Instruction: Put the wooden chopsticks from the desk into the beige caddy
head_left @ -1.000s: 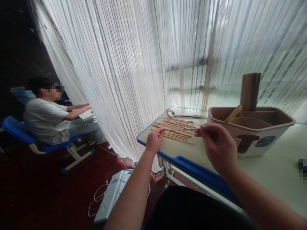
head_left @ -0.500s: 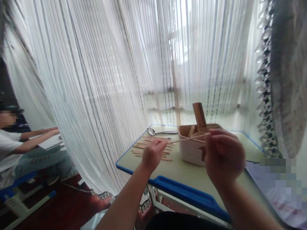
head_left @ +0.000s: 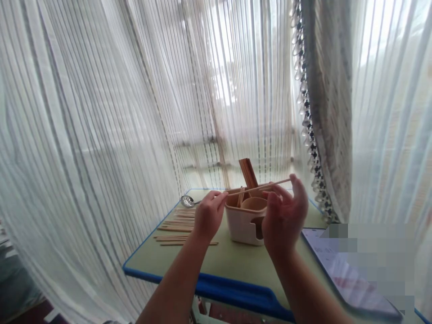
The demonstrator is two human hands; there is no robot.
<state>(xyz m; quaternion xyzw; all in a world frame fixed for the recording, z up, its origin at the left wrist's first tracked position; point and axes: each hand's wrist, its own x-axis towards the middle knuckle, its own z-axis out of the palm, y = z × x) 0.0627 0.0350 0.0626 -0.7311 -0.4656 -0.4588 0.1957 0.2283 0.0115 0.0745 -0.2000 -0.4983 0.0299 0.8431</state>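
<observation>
My left hand (head_left: 209, 215) pinches one end of a pale wooden chopstick (head_left: 258, 187), held aslant above the table. At its other, higher end is my right hand (head_left: 286, 216), fingers curled and the stick's tip against a fingertip. Behind the hands stands a cream utensil caddy (head_left: 241, 227) with a brown inside. Upright in it are a bundle of dark brown chopsticks (head_left: 249, 173) and a few pale chopsticks (head_left: 240, 196). Left of the caddy, several pale chopsticks (head_left: 175, 228) lie roughly side by side, partly hidden by my left arm.
A slotted ladle (head_left: 187, 201) lies at the table's back left. On the right rests a large tablet-like screen (head_left: 344, 265). The pale green table (head_left: 236, 261) has a blue raised edge at the front. Sheer striped curtains (head_left: 101, 135) hang close behind and left.
My view has swung right, so the seated person at the left is out of sight. My right hand has turned and its fingers have loosened, while both hands keep the chopstick.
</observation>
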